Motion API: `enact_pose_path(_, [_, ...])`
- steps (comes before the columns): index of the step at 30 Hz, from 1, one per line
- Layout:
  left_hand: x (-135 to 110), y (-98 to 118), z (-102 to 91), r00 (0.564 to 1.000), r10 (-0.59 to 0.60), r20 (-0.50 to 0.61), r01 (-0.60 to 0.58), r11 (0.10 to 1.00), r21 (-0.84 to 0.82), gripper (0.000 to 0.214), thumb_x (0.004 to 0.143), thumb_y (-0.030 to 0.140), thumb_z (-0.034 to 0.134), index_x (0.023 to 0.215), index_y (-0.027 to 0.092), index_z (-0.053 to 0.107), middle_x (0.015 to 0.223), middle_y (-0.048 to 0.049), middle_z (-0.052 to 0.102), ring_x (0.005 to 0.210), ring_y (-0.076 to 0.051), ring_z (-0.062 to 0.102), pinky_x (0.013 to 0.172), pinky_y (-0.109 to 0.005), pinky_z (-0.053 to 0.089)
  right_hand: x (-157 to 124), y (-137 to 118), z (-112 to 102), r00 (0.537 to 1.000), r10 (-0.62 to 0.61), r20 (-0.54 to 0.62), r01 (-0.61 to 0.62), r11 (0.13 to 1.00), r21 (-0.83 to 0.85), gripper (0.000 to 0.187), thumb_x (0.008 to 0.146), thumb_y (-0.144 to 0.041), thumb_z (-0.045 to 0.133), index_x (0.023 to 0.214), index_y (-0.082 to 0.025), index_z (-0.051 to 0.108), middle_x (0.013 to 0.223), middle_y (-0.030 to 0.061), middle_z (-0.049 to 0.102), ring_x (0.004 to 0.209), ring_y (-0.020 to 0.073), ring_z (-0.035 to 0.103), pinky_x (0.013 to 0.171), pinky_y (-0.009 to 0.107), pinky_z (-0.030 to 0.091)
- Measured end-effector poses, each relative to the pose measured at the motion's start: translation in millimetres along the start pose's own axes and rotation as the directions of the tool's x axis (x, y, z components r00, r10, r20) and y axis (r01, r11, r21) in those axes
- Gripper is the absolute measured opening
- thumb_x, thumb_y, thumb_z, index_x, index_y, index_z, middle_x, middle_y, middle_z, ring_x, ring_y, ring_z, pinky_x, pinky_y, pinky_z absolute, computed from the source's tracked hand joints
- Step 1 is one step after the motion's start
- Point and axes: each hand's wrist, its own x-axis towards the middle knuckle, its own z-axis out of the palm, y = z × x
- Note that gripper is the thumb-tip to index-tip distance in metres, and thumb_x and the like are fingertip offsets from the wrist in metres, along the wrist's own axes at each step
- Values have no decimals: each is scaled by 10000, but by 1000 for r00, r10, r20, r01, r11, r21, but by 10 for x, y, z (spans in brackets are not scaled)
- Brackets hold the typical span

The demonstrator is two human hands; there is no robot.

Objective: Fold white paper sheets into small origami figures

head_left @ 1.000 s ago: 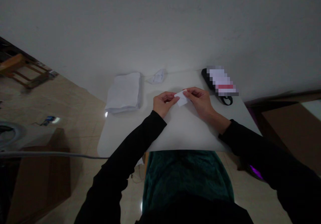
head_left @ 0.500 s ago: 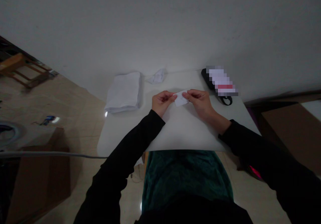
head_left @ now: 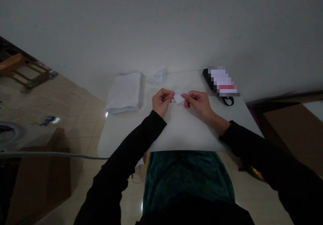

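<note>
A small folded white paper [head_left: 178,95] is held just above the white table [head_left: 181,130], between both hands. My left hand [head_left: 161,101] pinches its left edge with thumb and fingertips. My right hand [head_left: 198,102] pinches its right side, fingers curled. A stack of white paper sheets [head_left: 124,92] lies at the table's far left. Behind it a crumpled white paper [head_left: 157,77] rests near the wall.
A black object with a loop strap [head_left: 225,99] and a blurred-out item lie at the table's far right. A cardboard box [head_left: 37,178] and a grey cable [head_left: 50,155] sit on the tiled floor at left. A wooden frame [head_left: 17,67] stands far left.
The small paper has been turned and lifted slightly toward the left hand. Both hands shifted their pinch on it; the right fingers moved from its top to its right side.
</note>
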Motion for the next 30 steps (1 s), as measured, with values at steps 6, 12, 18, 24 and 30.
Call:
enact_pose_path(6, [19, -12, -36, 991, -65, 113, 57, 995, 78, 463, 690, 580, 801, 718, 167, 595, 631, 4, 640, 582, -84, 585, 548, -214, 437, 13, 0, -44, 988, -41, -152, 35, 998, -44, 389, 718, -522, 808, 594, -202, 624, 470, -45, 553, 427, 75, 440, 453, 240, 339])
enact_pose_path(12, [21, -27, -28, 981, -148, 128, 138, 987, 86, 467, 593, 490, 884, 724, 163, 579, 661, 19, 634, 575, -79, 588, 539, -210, 473, 37, -55, -131, 996, -93, -11, 90, 984, -153, 405, 741, -520, 791, 588, -195, 605, 459, -45, 527, 427, 71, 418, 455, 241, 303])
enact_pose_path(18, [15, -41, -54, 992, -84, 96, 79, 996, 51, 444, 622, 527, 858, 683, 158, 619, 641, 9, 678, 566, -80, 614, 585, -219, 494, 3, 23, -45, 998, -15, 57, 21, 994, -112, 392, 736, -561, 773, 714, -184, 668, 565, -41, 534, 478, 74, 428, 456, 241, 307])
enact_pose_path(24, [1, -8, -20, 982, -99, 162, 81, 990, 117, 474, 604, 538, 860, 667, 166, 573, 620, 24, 639, 548, -73, 578, 548, -209, 455, -11, 43, -25, 994, 50, 102, -33, 987, -156, 443, 756, -608, 721, 745, -167, 675, 545, -26, 551, 440, 85, 447, 439, 252, 328])
enact_pose_path(30, [-1, -57, -25, 985, -77, 151, 45, 977, 208, 447, 636, 542, 840, 713, 156, 627, 611, 36, 583, 553, -76, 513, 537, -220, 402, 15, 7, -86, 969, 68, 238, -6, 967, -253, 475, 731, -598, 748, 593, -168, 600, 480, -43, 497, 429, 67, 404, 438, 242, 284])
